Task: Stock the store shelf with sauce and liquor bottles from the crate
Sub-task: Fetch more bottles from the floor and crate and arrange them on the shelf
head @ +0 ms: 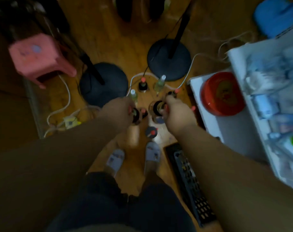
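- Dark shorts point(119, 206) and two pale slippers point(115, 159) fill the lower middle of the frame, nearest the lens; a standing, bent-over posture is suggested.
- Both forearms are stretched down toward a cluster of bottles standing on the wooden floor point(108, 30) at frame centre.
- A dark sauce bottle point(136, 116) is clamped at its neck by the left hand point(119, 111); its grip is closed round the top, probably so it can be lifted straight up.
- A larger dark bottle point(156, 108) is held the same way by the right hand point(177, 113), fingers wrapped about the neck.
- Several more bottles are left standing just above the hands: two clear liquor bottles point(160, 83) and red-capped dark ones point(142, 84); another red-capped bottle point(151, 132) stands just below.
- A black crate point(191, 181) lies on the floor at lower right, seemingly emptied, though blur hides its inside.
- The white store shelf point(214, 121) is seen at the right edge, bearing a red tub point(222, 94) and packaged goods.
- Two black round stand bases point(169, 59), white cables and a pink stool point(40, 56) crowd the floor, so lifting calls for care.
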